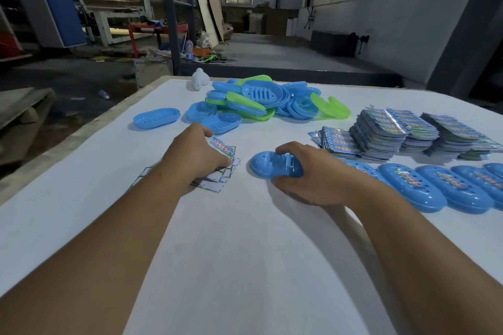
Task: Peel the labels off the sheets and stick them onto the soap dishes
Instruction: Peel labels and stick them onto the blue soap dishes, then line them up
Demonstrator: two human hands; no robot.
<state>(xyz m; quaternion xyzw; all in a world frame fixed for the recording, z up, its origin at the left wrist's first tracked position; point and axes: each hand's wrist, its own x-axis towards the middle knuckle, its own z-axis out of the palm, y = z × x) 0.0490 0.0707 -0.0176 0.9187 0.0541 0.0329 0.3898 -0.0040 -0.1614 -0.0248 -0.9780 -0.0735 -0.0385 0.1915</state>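
Now your right hand (313, 174) grips a blue soap dish (272, 167) upside down on the white table (245, 253), while your left hand (196, 152) pinches a label (221, 145) over the used sheets (215, 181).

Soap dishes (275, 96) showing smooth, glossy plastic, label stacks (381, 130) gleaming like shiny foil, perhaps, bench (245, 253) looking matt white

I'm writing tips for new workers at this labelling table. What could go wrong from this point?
1. The left hand works at a loose, overlapping pile of label sheets; it might lift two sheets or crease a label.
2. The right hand grips the blue soap dish, covering much of it, so the label may land crooked.
3. The labelled dishes lie close by the right forearm, which might knock them.
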